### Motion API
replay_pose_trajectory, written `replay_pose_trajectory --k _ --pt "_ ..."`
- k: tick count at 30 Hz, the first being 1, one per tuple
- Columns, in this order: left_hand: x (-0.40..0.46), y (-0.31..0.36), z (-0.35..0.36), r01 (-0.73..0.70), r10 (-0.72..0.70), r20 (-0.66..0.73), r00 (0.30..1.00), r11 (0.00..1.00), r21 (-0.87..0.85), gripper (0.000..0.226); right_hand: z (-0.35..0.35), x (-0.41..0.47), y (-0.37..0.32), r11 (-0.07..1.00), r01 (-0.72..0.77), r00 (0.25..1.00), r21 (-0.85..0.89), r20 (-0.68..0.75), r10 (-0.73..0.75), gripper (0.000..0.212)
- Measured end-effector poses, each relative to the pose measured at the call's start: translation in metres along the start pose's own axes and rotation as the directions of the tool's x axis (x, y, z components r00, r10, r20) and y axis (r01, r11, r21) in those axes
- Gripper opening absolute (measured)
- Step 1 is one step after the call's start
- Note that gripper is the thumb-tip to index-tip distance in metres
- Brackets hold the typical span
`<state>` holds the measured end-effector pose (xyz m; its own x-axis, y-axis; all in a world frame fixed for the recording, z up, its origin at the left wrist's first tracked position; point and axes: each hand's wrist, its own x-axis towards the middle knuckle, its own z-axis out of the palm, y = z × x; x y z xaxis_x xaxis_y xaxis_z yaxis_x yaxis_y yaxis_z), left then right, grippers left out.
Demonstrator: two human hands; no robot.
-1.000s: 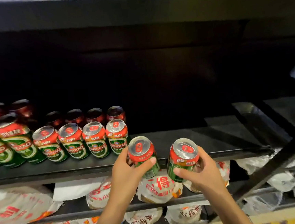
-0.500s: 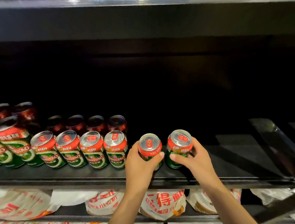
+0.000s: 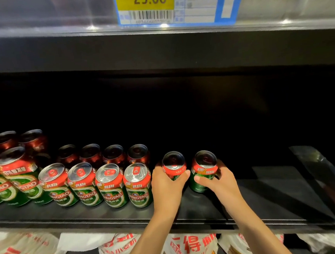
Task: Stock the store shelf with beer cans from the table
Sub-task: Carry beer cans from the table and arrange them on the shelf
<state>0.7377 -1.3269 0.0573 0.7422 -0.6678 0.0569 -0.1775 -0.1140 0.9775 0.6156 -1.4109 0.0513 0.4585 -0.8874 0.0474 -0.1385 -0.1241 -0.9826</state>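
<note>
Green-red cans stocked: two rows fill left of black metal shelf.
Hands: left hand grips one beer can, right hand another, fingers curled.
Left: right half bare.

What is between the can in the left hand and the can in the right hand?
Nothing stands between them: the head view shows only a narrow dark gap between the left-hand can and the right-hand can, with both thumb tips reaching into it.

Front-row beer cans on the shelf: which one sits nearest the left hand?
The rightmost front-row red-and-green beer can, silver top, directly beside the left hand; the others stand further left.
</note>
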Motion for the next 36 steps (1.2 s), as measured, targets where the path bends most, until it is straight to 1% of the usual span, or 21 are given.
replay_pose_trajectory --k 5,8,12,14,16,18,21,23,25,27,30,33,36 --pt "0.009 -0.014 0.006 0.011 -0.011 0.0 1.0 1.0 -0.001 0.041 0.0 0.011 0.006 1.0 -0.001 1.0 -0.01 -0.005 0.001 0.059" --pt "0.015 -0.015 0.008 0.026 -0.026 0.0 1.0 1.0 -0.006 0.038 0.0 0.016 0.012 1.0 0.012 1.0 -0.002 -0.013 -0.012 0.061" --pt "0.018 -0.013 0.011 -0.001 0.001 0.007 1.0 0.999 -0.036 0.031 0.002 0.017 0.017 0.999 0.042 0.999 0.03 -0.002 -0.042 0.062" --pt "0.019 -0.015 0.012 -0.031 0.031 0.009 0.999 0.998 -0.052 0.037 0.004 0.015 0.021 0.997 0.054 0.998 0.056 0.008 -0.054 0.062" --pt "0.017 -0.023 0.012 -0.041 0.042 0.018 0.999 0.998 -0.047 0.047 0.007 0.01 0.027 0.997 0.035 0.999 0.073 0.004 -0.035 0.063" --pt "0.014 -0.038 0.012 -0.04 0.041 0.05 0.998 0.999 -0.013 0.052 0.01 0.008 0.032 0.999 0.018 1.0 0.029 -0.022 -0.018 0.066" --pt "0.01 -0.056 0.01 -0.118 0.109 0.089 0.99 0.988 0.095 0.035 0.014 0.01 0.036 0.996 0.018 0.997 -0.086 -0.068 -0.024 0.073" --pt "0.01 -0.06 0.01 -0.146 0.135 0.092 0.987 0.983 0.115 0.032 0.015 0.011 0.039 0.992 0.015 0.995 -0.122 -0.099 -0.027 0.078" --pt "0.01 -0.061 0.01 -0.166 0.156 0.085 0.984 0.979 0.122 0.028 0.016 0.011 0.039 0.99 0.003 0.994 -0.141 -0.107 -0.018 0.073" --pt "0.01 -0.062 0.011 -0.185 0.176 0.079 0.981 0.975 0.121 0.028 0.015 0.009 0.036 0.993 0.0 0.996 -0.122 -0.094 -0.012 0.067" --pt "0.01 -0.064 0.011 -0.182 0.177 0.056 0.983 0.978 0.104 0.032 0.014 0.006 0.037 0.995 -0.01 0.997 -0.098 -0.073 0.003 0.065" --pt "0.012 -0.067 0.011 -0.176 0.174 0.033 0.984 0.98 0.092 0.04 0.014 0.004 0.037 0.993 -0.015 0.998 -0.116 -0.055 0.008 0.062" --pt "0.012 -0.067 0.011 -0.197 0.196 0.02 0.98 0.965 0.174 0.043 0.014 0.002 0.034 0.991 0.005 0.999 -0.133 -0.038 -0.011 0.058"
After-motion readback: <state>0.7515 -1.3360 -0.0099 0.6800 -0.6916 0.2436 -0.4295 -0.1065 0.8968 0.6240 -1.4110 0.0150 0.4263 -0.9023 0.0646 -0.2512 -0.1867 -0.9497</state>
